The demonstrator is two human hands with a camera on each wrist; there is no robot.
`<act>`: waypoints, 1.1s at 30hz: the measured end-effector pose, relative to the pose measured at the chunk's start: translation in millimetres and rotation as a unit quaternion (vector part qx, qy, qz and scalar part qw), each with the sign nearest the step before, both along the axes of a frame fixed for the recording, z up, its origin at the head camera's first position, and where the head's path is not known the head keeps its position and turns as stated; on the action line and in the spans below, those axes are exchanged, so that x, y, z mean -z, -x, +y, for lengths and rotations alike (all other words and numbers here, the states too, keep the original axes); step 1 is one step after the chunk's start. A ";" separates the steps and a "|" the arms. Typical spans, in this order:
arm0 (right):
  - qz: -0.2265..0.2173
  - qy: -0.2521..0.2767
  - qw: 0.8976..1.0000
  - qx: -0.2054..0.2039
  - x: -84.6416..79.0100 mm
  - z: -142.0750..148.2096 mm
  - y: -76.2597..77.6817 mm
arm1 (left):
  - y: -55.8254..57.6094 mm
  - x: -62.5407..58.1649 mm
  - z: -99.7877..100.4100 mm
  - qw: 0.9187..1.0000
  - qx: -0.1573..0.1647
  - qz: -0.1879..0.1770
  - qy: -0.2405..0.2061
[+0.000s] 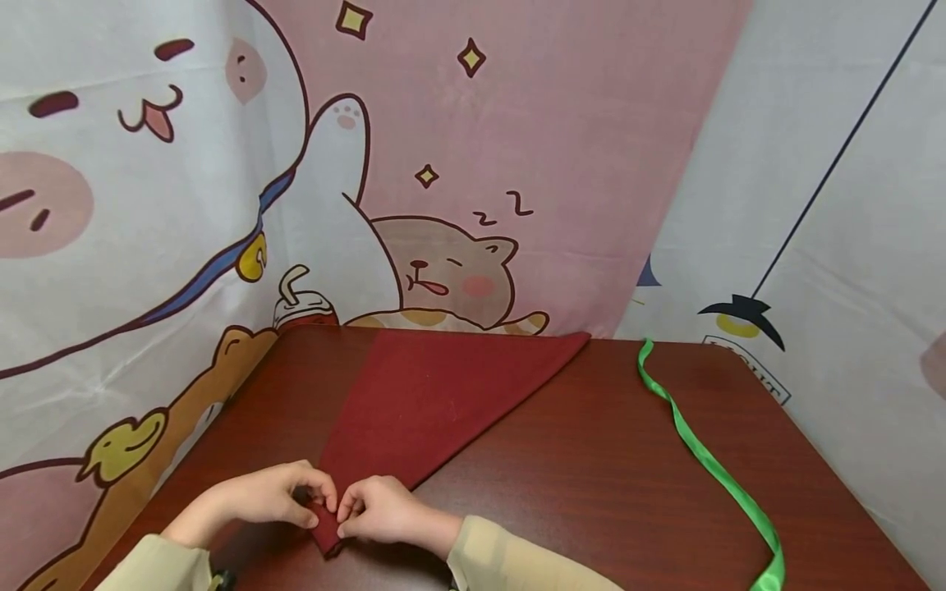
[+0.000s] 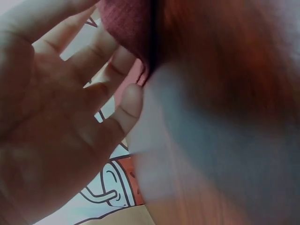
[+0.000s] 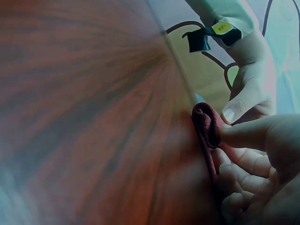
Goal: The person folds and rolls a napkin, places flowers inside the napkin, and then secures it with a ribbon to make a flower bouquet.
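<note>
Cloth (image 1: 436,406) lies on the table (image 1: 591,501), with its rolled end (image 3: 205,124) between my two hands and the broad part spread flat ahead of my fingertips. My left hand (image 1: 277,495) pinches one side of that end and my right hand (image 1: 388,509) the other, thumb against the coil and fingers curled beneath. I judge the coil could spring open if either thumb slackens, since its turns look loose from the right wrist. Uneven pressure from my two thumbs might twist it askew, and tugging towards me could drag or wrinkle the flat part. Its narrow end points back at me, between my fingers; its long axis runs forward from them, slanting right, to a far corner beyond my right hand. The ribbon (image 1: 709,460) lies well apart, right of my fingers
</note>
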State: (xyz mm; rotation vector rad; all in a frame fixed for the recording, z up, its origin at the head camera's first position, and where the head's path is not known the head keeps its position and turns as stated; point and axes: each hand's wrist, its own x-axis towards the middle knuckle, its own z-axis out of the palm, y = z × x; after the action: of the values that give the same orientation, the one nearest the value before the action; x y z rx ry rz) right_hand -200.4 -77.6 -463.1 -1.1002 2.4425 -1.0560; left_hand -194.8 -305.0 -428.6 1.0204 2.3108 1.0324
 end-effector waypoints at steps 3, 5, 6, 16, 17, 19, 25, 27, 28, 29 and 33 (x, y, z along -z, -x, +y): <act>0.013 -0.004 1.000 0.001 1.5 0.2 -0.8 | 5.0 -1.4 3.0 0.999 0.029 -0.026 -0.009; 0.023 -0.006 1.000 0.004 2.1 0.3 -0.2 | 10.0 -2.5 5.3 0.997 0.049 -0.055 -0.021; 0.028 -0.006 1.000 0.005 2.6 0.4 0.0 | 12.2 -3.1 6.5 0.996 0.054 -0.071 -0.026; 0.048 -0.020 0.999 0.010 2.3 -0.6 -3.5 | 24.0 -2.5 6.5 0.988 0.042 -0.148 -0.020; 0.055 -0.023 0.998 0.010 1.9 -1.0 -4.0 | 24.7 -1.9 6.2 0.988 0.042 -0.150 -0.020; 0.071 -0.031 0.997 0.014 1.6 -1.6 -5.0 | 26.1 -0.9 6.2 0.987 0.042 -0.154 -0.019; 0.074 -0.042 0.996 0.033 3.0 -2.7 -7.7 | 28.8 1.1 7.5 0.988 0.031 -0.154 -0.004; 0.073 -0.044 0.996 0.032 3.5 -3.4 -8.1 | 29.1 2.2 6.6 0.987 0.028 -0.159 -0.002; 0.075 -0.046 0.996 0.031 3.7 -3.8 -8.3 | 29.2 2.6 6.2 0.987 0.028 -0.160 -0.002; 0.080 -0.049 0.995 0.031 3.7 -4.3 -8.7 | 29.4 3.1 5.8 0.986 0.028 -0.164 -0.004; 0.095 -0.067 0.992 0.042 2.3 -6.4 -11.4 | 30.5 5.0 5.7 0.982 0.034 -0.185 -0.021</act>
State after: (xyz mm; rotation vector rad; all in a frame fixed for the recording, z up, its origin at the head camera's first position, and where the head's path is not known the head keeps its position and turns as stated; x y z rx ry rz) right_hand -189.0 -84.1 -465.4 -1.1084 2.6872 -0.8278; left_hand -225.3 -299.4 -433.6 0.8328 1.9489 1.1396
